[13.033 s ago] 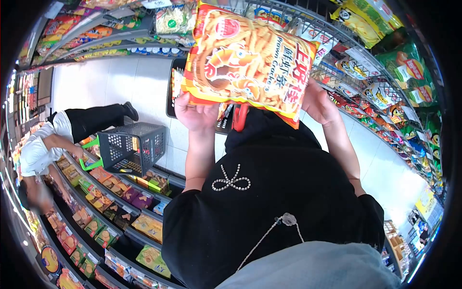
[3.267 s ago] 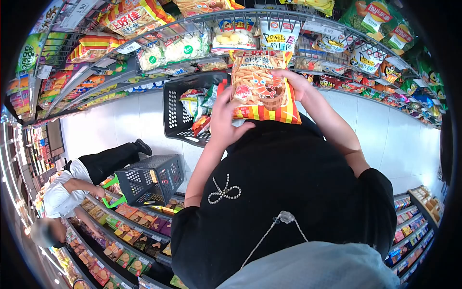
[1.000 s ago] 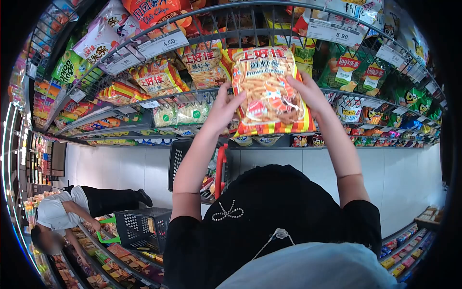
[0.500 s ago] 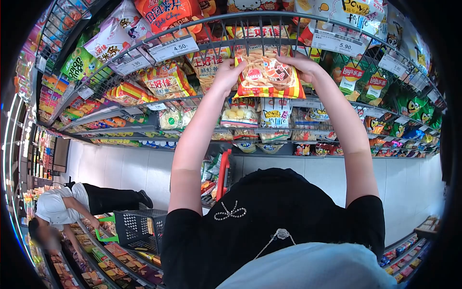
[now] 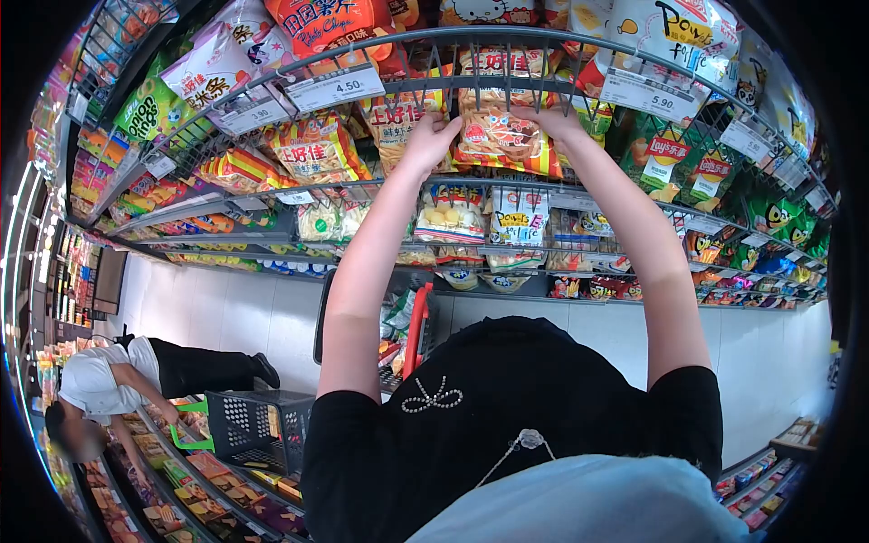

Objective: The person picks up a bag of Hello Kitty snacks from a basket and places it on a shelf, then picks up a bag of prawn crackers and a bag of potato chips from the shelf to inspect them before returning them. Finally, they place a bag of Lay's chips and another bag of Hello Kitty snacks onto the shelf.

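A red-and-yellow bag of prawn crackers [image 5: 509, 143] sits at the shelf front, its upper part behind the wire rail. My left hand [image 5: 434, 143] grips its left edge, thumb on the front and fingers partly hidden. On the other side, my right hand [image 5: 559, 127] holds the upper right corner, with some fingertips out of sight behind the bag. To the left, beside my left hand, stands a similar yellow snack bag [image 5: 398, 118]. Green Lay's bags [image 5: 665, 156] are on the same shelf, right of my right hand.
The wire shelf rail [image 5: 507, 34] carries price tags [image 5: 335, 88]. Lower shelves hold more snack bags [image 5: 451, 215]. A basket with a red handle [image 5: 417, 328] is near my body. At lower left, a person in white [image 5: 100, 380] leans over shelves beside a grey basket [image 5: 258, 430].
The bag of prawn crackers has moved forward, deeper into the shelf and partly under the rail. Both my hands have gone with it. The other person has shifted slightly left in view.
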### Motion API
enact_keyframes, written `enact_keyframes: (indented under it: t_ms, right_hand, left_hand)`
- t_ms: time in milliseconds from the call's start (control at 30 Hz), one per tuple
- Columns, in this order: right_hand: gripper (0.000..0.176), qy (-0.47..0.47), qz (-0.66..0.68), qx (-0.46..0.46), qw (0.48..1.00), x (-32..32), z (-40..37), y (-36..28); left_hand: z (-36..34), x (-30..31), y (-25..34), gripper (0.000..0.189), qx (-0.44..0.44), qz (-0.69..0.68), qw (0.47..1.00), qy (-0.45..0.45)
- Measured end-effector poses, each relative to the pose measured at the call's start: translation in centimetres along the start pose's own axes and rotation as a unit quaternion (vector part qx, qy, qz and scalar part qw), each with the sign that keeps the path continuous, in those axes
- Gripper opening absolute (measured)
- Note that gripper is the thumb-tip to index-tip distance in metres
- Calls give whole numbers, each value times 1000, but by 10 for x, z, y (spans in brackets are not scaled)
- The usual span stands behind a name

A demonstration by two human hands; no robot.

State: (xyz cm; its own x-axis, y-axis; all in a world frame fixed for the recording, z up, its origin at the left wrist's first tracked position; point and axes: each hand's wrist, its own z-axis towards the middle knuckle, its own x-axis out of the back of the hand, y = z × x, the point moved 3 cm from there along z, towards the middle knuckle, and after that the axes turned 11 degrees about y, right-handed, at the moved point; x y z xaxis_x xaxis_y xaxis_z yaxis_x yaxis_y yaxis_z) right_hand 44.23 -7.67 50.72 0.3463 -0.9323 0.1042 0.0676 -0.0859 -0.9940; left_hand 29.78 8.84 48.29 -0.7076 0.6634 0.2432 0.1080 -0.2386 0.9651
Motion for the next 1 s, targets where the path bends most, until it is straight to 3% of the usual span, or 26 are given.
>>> enact_keyframes:
  t_ms: [67,167,200,333,467,667,1000]
  right_hand:
    - [58,42,38,30,998,-11,15,18]
    - [55,31,34,-19,999,-23,21,21]
    - [39,5,19,-10,1000,-28,32,30]
    - [39,-16,-22,3,1000,-26,44,36]
    - [40,-13,-34,14,999,-23,42,32]
    - [41,26,-43,48,998,-60,48,28]
    - [42,81,-107,93,986,-80,92,35]
  left_hand:
    - [6,-1,-9,66,-41,29,999,2]
    - [9,-5,-23,64,-78,45,995,38]
    - [12,-9,-31,63,-106,29,993,47]
    - [0,-7,-35,64,-229,171,954,91]
    - [-2,-12,-38,64,-237,140,951,138]
    - [-20,-14,-20,67,-227,221,934,166]
    - [-23,-15,-18,65,-223,237,929,176]
